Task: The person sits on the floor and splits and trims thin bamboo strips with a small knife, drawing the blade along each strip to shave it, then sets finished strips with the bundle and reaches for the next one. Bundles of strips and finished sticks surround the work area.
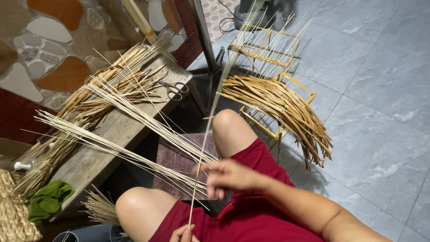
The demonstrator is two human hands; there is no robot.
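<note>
Hands working a thin bamboo strip

Right hand (226,175) fingers curl around the bamboo strip (204,148); left hand (183,234) fingertips pinch its lower end.

The person wears red shorts (251,219), with bare knees and forearms.

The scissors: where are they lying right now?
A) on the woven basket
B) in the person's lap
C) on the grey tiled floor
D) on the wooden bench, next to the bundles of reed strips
D: the scissors lie on the wooden bench, at the end of the reed strips, away from both hands.
</note>
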